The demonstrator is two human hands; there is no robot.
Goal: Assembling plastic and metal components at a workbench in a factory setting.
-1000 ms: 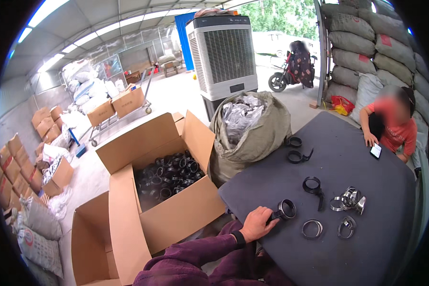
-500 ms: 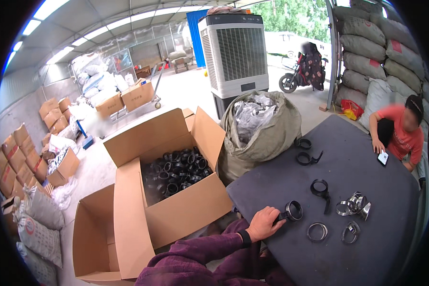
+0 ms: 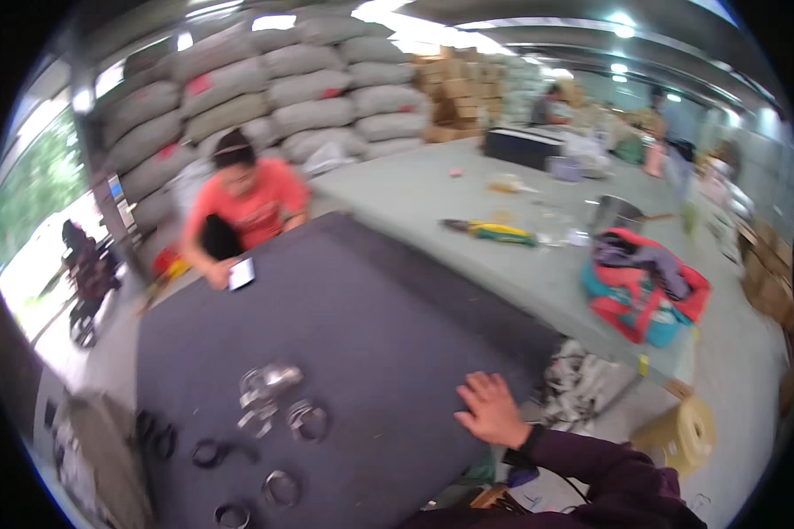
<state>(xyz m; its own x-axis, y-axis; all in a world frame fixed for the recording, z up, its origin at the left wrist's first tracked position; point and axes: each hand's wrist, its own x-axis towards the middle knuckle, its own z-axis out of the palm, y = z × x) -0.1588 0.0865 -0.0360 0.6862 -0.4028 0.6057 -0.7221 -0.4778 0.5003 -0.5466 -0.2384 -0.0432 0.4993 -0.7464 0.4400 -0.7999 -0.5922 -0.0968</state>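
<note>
My right hand (image 3: 494,411) rests palm down with fingers spread near the right edge of the dark grey table (image 3: 362,353); nothing is in it. My left hand is out of view. To the left lie a pile of shiny metal rings (image 3: 269,388) and a separate metal ring (image 3: 307,421). A single silver ring (image 3: 281,488) is closer to me. At the lower edge shows a black ring (image 3: 232,515), cut off by the picture's rim. Farther left are a black ring with a tail (image 3: 208,453) and more black rings (image 3: 162,441), all blurred.
Across the table, a person in an orange shirt (image 3: 247,198) holds a phone (image 3: 242,274). A pale table (image 3: 397,194) on the right bears yellow-green-handled pliers (image 3: 494,232) and a red-and-teal bag (image 3: 646,286). A yellowish roll (image 3: 679,436) stands below; stacked sacks (image 3: 309,84) line the back.
My view has swung right, away from the cardboard boxes and cooler. My left hand, earlier holding a black ring, has left the picture; my right hand has come in on the table.
</note>
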